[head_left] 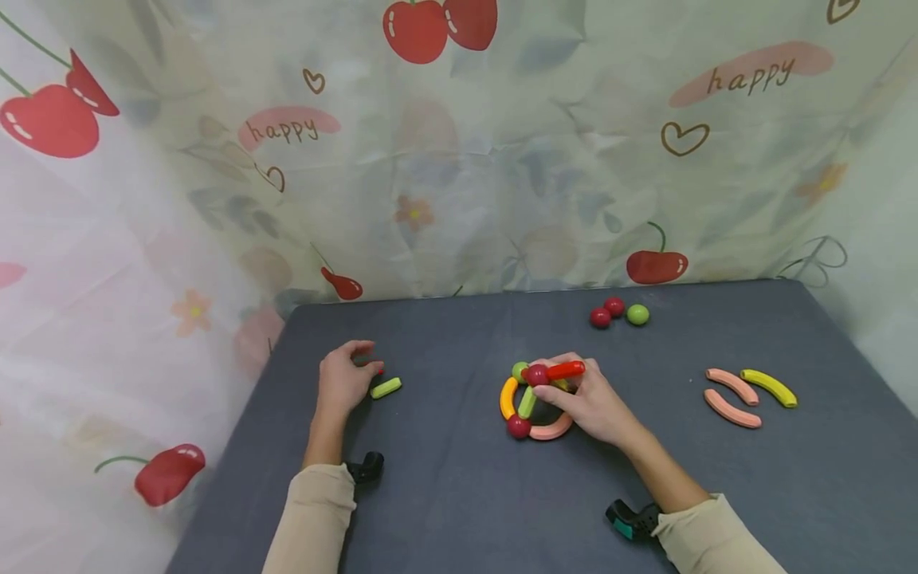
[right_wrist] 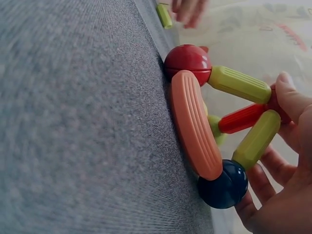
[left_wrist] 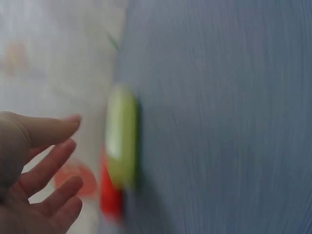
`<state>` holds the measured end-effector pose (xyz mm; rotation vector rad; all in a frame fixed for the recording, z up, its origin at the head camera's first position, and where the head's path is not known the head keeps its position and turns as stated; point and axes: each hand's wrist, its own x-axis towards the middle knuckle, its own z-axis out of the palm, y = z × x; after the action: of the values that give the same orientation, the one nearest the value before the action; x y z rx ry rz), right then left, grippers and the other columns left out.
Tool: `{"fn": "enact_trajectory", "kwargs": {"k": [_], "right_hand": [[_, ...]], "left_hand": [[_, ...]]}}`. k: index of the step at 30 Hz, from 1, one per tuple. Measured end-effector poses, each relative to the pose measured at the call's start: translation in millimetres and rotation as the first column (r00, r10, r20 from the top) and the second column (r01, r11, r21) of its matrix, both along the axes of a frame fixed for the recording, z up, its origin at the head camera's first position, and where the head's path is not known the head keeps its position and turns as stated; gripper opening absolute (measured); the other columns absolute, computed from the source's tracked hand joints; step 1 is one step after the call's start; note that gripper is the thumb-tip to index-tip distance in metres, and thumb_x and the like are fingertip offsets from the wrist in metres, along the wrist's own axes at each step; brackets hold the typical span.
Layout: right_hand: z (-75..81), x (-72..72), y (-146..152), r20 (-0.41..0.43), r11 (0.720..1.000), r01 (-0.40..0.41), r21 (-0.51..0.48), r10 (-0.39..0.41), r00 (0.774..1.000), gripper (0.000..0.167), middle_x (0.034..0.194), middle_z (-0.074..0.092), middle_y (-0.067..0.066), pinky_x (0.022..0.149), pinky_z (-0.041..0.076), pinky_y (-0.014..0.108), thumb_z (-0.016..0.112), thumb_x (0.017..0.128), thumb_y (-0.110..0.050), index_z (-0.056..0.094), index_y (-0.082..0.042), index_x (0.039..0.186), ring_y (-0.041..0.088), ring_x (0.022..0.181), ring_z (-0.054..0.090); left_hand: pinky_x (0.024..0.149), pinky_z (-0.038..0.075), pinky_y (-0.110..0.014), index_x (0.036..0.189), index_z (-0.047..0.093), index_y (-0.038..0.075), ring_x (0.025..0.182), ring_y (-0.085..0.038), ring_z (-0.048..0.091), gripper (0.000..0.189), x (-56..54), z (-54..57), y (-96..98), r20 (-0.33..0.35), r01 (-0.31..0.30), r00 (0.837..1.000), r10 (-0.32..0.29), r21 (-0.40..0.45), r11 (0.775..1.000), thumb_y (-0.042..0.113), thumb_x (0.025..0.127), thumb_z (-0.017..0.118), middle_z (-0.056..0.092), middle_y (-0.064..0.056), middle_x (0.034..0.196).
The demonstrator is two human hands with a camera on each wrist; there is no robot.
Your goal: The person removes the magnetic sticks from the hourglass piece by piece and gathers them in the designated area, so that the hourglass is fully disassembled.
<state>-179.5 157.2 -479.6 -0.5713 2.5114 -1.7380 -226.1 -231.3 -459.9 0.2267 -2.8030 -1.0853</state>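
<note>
My right hand (head_left: 591, 399) pinches the red ball (right_wrist: 277, 103) at the top of a ball-and-stick magnetic model. Its ring base has a pink curved stick (right_wrist: 194, 124), an orange curved stick (head_left: 508, 398), a dark blue ball (right_wrist: 223, 184), a red ball (right_wrist: 187, 62) and a green ball (head_left: 519, 371). Green sticks (right_wrist: 241, 84) and a red stick (right_wrist: 243, 118) slant up to the top ball. Another red stick (head_left: 566, 370) points out from that ball. Fingers apart, my left hand (head_left: 346, 378) hovers beside a short green stick (left_wrist: 122, 136) and a red stick (left_wrist: 111, 197), holding neither.
Two red balls (head_left: 600, 317) and a green ball (head_left: 637, 314) lie toward the table's back edge. Two pink curved sticks (head_left: 733, 409) and a yellow curved stick (head_left: 770, 387) lie on the right. A printed curtain (head_left: 473, 175) hangs behind the dark table (head_left: 459, 502).
</note>
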Motion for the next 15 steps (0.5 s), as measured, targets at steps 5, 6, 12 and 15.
{"fn": "enact_trajectory", "kwargs": {"k": [5, 6, 12, 15], "right_hand": [[0.8, 1.3, 0.9, -0.001, 1.0, -0.002, -0.021, 0.002, 1.0, 0.03, 0.128, 0.071, 0.008, 0.094, 0.052, 0.027, 0.075, 0.094, -0.023, 0.069, -0.013, 0.122, 0.012, 0.108, 0.068], [0.6, 1.3, 0.9, -0.003, 1.0, -0.001, -0.022, 0.001, 1.0, 0.029, 0.128, 0.071, 0.008, 0.093, 0.052, 0.026, 0.074, 0.095, -0.023, 0.07, -0.013, 0.121, 0.012, 0.107, 0.068], [-3.7, 0.6, 0.7, -0.056, 1.0, -0.008, 0.007, 0.008, 0.998, 0.019, 0.108, 0.073, 0.0, 0.084, 0.051, 0.026, 0.072, 0.096, -0.023, 0.071, -0.018, 0.114, 0.012, 0.094, 0.066], [-5.2, -1.5, 3.2, -0.112, 0.999, -0.044, 0.017, 0.045, 0.993, 0.009, 0.091, 0.075, -0.005, 0.076, 0.051, 0.026, 0.069, 0.098, -0.016, 0.074, -0.02, 0.103, 0.012, 0.082, 0.065]], "left_hand": [[0.093, 0.051, -0.043, 0.124, 0.072, 0.017, 0.112, -0.029, 0.063, 0.035, 18.4, 25.0, 75.3, -0.193, 0.192, 0.966, -0.173, 0.08, 0.978, 0.028, 0.091, 0.078, 0.074, -0.004, 0.12], [0.091, 0.051, -0.04, 0.122, 0.073, 0.019, 0.107, -0.026, 0.063, 0.033, 23.3, 29.8, 95.0, -0.228, 0.243, 0.948, -0.221, 0.077, 0.967, 0.03, 0.091, 0.079, 0.074, -0.001, 0.117], [0.08, 0.047, -0.025, 0.124, 0.073, 0.025, 0.094, -0.013, 0.054, 0.034, 49.4, 43.7, 193.9, -0.292, 0.517, 0.824, -0.486, 0.034, 0.855, 0.036, 0.093, 0.075, 0.071, 0.006, 0.116], [0.076, 0.045, -0.02, 0.128, 0.071, 0.027, 0.093, -0.011, 0.05, 0.035, 54.2, 48.3, 220.7, -0.234, 0.574, 0.794, -0.561, -0.017, 0.819, 0.037, 0.095, 0.073, 0.071, 0.008, 0.123]]}}
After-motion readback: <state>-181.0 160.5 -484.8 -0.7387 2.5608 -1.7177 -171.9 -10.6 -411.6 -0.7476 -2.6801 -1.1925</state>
